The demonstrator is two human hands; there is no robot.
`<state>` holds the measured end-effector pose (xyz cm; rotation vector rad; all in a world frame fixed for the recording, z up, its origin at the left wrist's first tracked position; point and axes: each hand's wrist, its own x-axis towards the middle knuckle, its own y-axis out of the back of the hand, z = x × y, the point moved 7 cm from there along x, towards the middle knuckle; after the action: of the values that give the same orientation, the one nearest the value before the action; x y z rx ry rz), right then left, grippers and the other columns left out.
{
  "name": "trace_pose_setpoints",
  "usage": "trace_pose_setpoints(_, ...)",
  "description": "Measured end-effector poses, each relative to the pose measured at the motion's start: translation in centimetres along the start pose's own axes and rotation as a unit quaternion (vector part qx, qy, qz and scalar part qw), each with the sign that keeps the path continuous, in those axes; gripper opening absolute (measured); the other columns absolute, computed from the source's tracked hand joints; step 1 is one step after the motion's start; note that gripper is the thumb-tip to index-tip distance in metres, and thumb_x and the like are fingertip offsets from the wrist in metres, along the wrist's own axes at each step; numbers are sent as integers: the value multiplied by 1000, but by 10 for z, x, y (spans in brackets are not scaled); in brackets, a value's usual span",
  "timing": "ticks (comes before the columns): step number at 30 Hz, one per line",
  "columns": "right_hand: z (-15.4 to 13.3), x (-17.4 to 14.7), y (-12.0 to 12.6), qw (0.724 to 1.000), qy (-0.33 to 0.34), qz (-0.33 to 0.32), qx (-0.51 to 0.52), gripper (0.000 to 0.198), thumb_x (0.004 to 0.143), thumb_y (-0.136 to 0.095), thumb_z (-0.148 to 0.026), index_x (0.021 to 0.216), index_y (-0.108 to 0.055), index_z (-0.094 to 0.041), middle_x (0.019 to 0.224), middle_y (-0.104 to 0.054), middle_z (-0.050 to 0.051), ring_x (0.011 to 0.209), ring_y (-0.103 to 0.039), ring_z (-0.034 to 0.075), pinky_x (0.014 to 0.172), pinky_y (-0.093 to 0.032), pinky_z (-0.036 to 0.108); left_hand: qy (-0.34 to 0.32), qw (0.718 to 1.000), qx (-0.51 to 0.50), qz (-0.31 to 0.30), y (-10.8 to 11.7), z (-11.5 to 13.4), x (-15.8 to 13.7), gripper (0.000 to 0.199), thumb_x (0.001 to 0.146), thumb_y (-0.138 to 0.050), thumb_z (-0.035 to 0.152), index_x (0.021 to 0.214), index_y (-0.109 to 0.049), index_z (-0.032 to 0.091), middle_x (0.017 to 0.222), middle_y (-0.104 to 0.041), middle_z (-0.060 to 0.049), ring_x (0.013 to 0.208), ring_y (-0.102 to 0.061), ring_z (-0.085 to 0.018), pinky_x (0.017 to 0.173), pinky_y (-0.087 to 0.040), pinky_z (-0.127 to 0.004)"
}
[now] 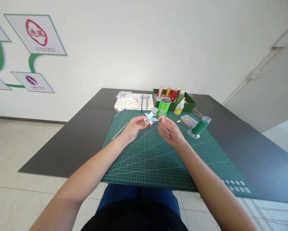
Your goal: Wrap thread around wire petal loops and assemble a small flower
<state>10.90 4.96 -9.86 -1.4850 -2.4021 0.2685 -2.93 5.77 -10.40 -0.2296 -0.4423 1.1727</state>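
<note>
A small pale blue and pinkish artificial flower (150, 118) is held up above the green cutting mat (144, 160). My left hand (136, 126) has its fingers closed on the flower from the left. To the right, my right hand (169, 130) is closed in a pinch by the flower's right petal; a thin dark line, perhaps its stem or a thread, runs into the fingertips. What exactly the right fingers grip is too small to make out. Just behind the hands stand a small white pot (154, 111) and a bright green can (164, 106).
A glue bottle (179, 107) and a dark green box (190, 106) with coloured rolls stand at the back right. Nearer are a clear case (189, 121) and a green spool (200, 126). A thin stick (119, 131) lies left; a white sheet (128, 101) holds several flower pieces.
</note>
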Motion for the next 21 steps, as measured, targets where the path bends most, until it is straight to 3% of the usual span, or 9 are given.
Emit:
trace_pose_setpoints(5, -2, 0, 0, 1000, 1, 4, -4, 41, 81, -80, -55, 92, -56, -24, 44, -26, -14, 40, -13, 8, 40, -11, 24, 13, 1000, 12, -13, -2, 0, -1, 36, 62, -97, 43, 78, -77, 17, 87, -76, -5, 88, -68, -20, 97, -47, -39)
trace_pose_setpoints(14, 2, -4, -5, 998, -47, -39, 3, 39, 84, -78, -51, 90, -50, -25, 44, -26, -15, 40, -11, 8, 38, -10, 22, 1, 1000, 18, 15, 6, -1, 1, 33, 61, -97, 39, 77, -77, 17, 82, -73, -2, 82, -65, -16, 93, -48, -35)
trace_pose_setpoints(21, 3, -3, -4, 998, -44, -32, -4, 40, 84, -77, -53, 91, -49, -25, 44, -26, -15, 39, -10, 8, 38, -9, 23, 87, 995, -41, -4, -1, -20, -3, 40, 59, -99, 37, 79, -73, 14, 92, -76, -7, 93, -73, -22, 93, -54, -38)
